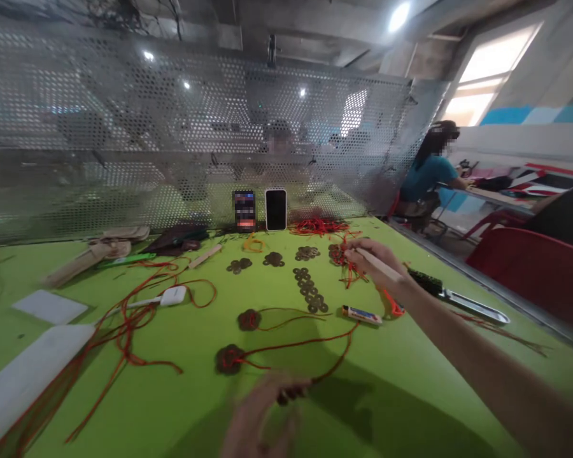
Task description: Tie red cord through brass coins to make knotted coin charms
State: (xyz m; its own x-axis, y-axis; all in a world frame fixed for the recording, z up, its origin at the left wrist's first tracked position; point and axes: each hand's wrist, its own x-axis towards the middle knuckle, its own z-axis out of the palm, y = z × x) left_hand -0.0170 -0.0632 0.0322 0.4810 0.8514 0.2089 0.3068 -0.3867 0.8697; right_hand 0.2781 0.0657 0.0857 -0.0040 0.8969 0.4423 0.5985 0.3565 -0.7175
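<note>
My left hand (267, 410), blurred by motion, is low in the middle over the green table, close to a red cord (296, 344); what its fingers hold is unclear. The cord runs to a coin cluster (230, 360) with red cord through it. Above that sits another corded coin cluster (249, 320). My right hand (375, 257) reaches to the back right with a pale stick (379, 264) in its fingers, beside coins with red cords (338, 254). Below it lies a glue tube (361, 315). Loose coins (310, 289) form a column near the middle.
Two phones (245, 211) (275, 210) stand against the perforated metal screen (172, 140). Red cords and a white charger (173, 296) lie at left, a white power strip (33, 375) at front left. A utility knife (475, 306) lies right. A person (430, 168) sits beyond.
</note>
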